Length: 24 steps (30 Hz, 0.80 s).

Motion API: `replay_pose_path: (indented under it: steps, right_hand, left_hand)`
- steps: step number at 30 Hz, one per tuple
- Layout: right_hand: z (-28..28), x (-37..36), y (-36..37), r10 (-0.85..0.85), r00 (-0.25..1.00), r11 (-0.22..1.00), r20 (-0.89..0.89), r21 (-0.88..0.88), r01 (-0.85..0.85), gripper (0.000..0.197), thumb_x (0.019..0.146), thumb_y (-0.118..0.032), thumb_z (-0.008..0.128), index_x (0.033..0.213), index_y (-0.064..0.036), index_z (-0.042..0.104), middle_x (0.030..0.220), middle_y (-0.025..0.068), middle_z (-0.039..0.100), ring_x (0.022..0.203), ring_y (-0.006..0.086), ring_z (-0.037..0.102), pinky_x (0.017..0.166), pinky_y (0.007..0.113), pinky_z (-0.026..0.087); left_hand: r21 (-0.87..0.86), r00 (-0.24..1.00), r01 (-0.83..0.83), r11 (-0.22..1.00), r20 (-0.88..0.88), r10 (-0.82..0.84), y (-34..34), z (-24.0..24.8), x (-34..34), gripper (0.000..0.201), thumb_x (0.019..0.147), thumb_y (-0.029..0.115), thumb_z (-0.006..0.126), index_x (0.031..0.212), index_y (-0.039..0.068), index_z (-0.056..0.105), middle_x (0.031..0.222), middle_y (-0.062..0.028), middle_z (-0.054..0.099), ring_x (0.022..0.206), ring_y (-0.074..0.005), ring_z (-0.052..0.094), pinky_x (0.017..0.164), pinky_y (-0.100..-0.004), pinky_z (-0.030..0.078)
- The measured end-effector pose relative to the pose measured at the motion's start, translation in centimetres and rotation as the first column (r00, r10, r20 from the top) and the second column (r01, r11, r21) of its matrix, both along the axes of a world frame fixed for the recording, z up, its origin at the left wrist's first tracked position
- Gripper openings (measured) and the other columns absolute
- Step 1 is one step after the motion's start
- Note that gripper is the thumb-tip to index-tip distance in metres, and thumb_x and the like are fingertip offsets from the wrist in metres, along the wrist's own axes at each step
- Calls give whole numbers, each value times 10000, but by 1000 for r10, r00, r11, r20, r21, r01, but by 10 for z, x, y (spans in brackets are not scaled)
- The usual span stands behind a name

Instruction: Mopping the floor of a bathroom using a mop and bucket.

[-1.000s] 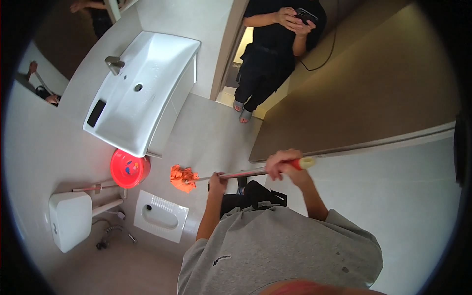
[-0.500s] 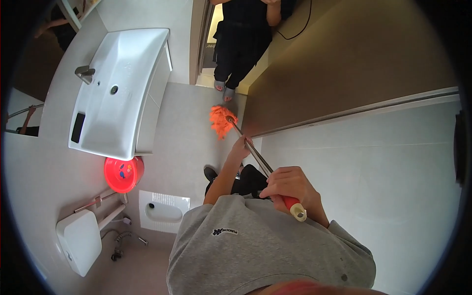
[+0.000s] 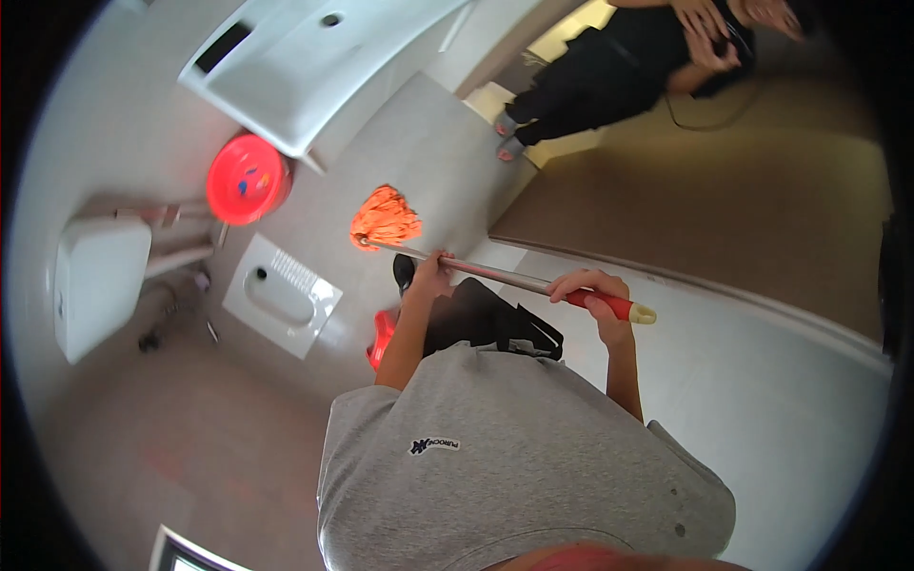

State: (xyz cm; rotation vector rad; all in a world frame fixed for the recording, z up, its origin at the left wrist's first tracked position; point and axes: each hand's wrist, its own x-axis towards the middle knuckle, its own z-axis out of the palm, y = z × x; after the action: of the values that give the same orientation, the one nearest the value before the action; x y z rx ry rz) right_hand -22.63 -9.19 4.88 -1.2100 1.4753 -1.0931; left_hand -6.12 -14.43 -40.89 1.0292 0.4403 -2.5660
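Two-handed, grips one mop [image 3: 386,217] by its metal pole [image 3: 505,274]; with the left hand [image 3: 434,275], grasps low down, near the orange strands [image 3: 392,211]; with the right hand [image 3: 598,285], grasps the far end, fingers wrapped over at the red handle [image 3: 619,308], leaving the pale end knob [image 3: 645,314] free; holds nothing else in either hand.

Slants the pole crosswise, strands out to the left, over the grey floor [image 3: 419,143], between the red bucket [image 3: 228,167] and the brown door [image 3: 705,224], near the squat toilet [image 3: 309,328] and a black shoe [image 3: 404,271]; from this angle, cannot tell whether pressed against the floor or lifted just off it.

Looks like the middle of mopping, probably between one stroke and another, judging by the fanned strands and the two-handed hold; shows no sign of wringing, with the bucket apart from the strands.

For the next move, seems to call for strands flat on the floor, steady pressure through the left hand and steering from the right; calls also for care around the toilet's rim and the other person's feet [image 3: 509,147]; best to mind the red thing [image 3: 381,338] beside the left forearm [image 3: 409,328] too, partly hidden and hard to identify.
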Motion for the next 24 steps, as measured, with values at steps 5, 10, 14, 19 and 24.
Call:
replay_pose_path:
  steps: [5,10,14,19,24]
  right_hand:
    - [-36,47,-27,164,978,976,128,126,-180,271,907,-31,461,1084,47,650,1096,202,725,1083,295,698,1013,386,514]
    - [-60,69,-37,305,949,945,80,96,-312,252,970,-132,470,1077,36,624,1065,219,717,1128,349,676,1028,449,503]
    - [-58,40,-17,327,941,936,85,111,-335,253,983,-123,472,1110,30,628,1105,218,712,1179,345,659,1065,447,483]
    - [-53,-27,26,188,974,974,130,101,-201,252,915,-20,481,1108,15,639,1119,184,719,1130,293,679,1027,398,502]
    - [-24,-120,63,-227,941,965,250,-76,252,322,787,69,485,1034,2,679,1062,156,732,1039,254,706,957,373,537]
  left_hand:
    - [35,983,-130,991,134,125,-9,-20,99,193,1047,238,527,941,91,593,798,-46,675,683,-168,628,544,-284,451]
    - [-16,949,-234,972,214,232,-5,-37,147,200,1045,238,537,926,88,595,798,-35,682,710,-156,661,529,-279,461]
    - [47,894,-288,957,372,251,5,-34,117,211,1028,214,523,884,72,580,739,-54,631,662,-156,633,504,-277,451]
    - [4,752,-449,893,542,376,26,-27,34,161,900,115,473,757,68,530,632,-58,482,513,-168,434,475,-307,406]
    - [-210,813,-94,973,549,197,52,-33,-67,122,918,102,469,839,50,547,748,-76,554,653,-207,556,617,-380,502]
